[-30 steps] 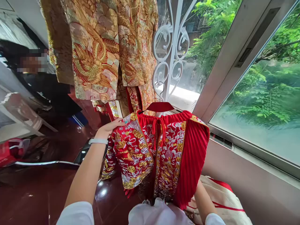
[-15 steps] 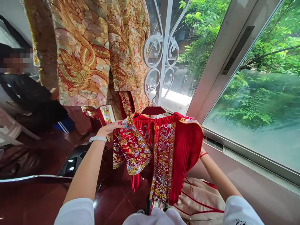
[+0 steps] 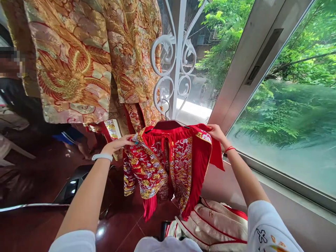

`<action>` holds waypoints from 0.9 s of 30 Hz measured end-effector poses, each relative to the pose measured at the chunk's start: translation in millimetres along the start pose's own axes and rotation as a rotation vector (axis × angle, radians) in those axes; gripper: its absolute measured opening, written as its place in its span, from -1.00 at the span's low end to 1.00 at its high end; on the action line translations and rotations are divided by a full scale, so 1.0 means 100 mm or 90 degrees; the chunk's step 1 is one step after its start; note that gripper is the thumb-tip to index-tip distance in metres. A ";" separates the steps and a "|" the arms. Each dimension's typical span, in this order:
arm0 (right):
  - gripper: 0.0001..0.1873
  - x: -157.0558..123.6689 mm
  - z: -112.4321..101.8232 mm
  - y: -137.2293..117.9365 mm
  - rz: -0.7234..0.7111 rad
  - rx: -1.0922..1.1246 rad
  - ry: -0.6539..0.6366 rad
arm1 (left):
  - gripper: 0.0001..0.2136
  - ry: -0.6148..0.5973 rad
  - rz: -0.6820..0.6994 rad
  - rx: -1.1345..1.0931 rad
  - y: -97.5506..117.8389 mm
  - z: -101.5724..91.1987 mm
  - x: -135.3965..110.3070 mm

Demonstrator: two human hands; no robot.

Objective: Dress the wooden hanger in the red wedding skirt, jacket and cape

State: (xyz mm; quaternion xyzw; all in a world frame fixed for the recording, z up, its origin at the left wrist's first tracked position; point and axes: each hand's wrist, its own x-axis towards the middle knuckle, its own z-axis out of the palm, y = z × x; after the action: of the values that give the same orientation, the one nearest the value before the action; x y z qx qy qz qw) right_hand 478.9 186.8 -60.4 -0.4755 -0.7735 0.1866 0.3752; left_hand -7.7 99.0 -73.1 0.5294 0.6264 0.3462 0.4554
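A red garment with gold and silver embroidery hangs spread in front of me. It has a gathered top edge and a red tie at the middle. The dark red hanger sits at its top, hook upward. With fingers closed on the cloth, my left hand grips the garment's upper left corner. My right hand pinches the upper right edge, and a plain red flap droops below it. Several red tassels dangle under the left panel.
Gold embroidered garments hang at the upper left, near white scrolled metalwork. A window fills the right side. Pale cloth with red trim lies below. At far left is a person; a dark glossy object stands lower left.
My right hand has come up from behind the garment's right side to its upper edge, now gripping it. The right panel has swung and a red flap shows. The view has shifted slightly right.
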 end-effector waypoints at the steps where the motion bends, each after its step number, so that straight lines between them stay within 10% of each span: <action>1: -0.66 0.05 -0.05 -0.04 -0.003 0.005 0.009 | -0.42 0.005 0.007 0.012 0.02 -0.01 -0.02; 7: -0.71 -0.10 -0.26 -0.39 -0.060 -0.023 0.089 | -0.26 0.051 0.141 0.152 0.07 0.10 -0.21; 12: -0.71 -0.44 -0.25 -0.48 -0.068 -0.046 0.096 | -0.38 0.377 0.488 0.362 0.32 0.96 -0.65; 16: -0.71 -0.61 -0.20 -0.45 -0.037 -0.013 0.111 | -0.49 0.107 0.808 0.593 0.72 1.96 -0.78; 19: -0.70 -0.71 -0.19 -0.44 -0.040 -0.019 0.132 | -0.54 0.089 0.836 0.692 0.94 2.45 -0.64; 27: -0.63 -0.53 -0.27 -0.91 -0.128 -0.212 0.281 | -0.60 0.111 0.771 0.726 0.96 2.64 -0.22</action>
State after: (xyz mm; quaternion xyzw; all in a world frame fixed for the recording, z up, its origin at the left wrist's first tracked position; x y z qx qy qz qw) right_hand 459.5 94.9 -5.7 -0.4804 -0.7366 -0.0891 0.4677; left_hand 273.7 83.7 -71.7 0.8952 0.3459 0.2007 -0.1969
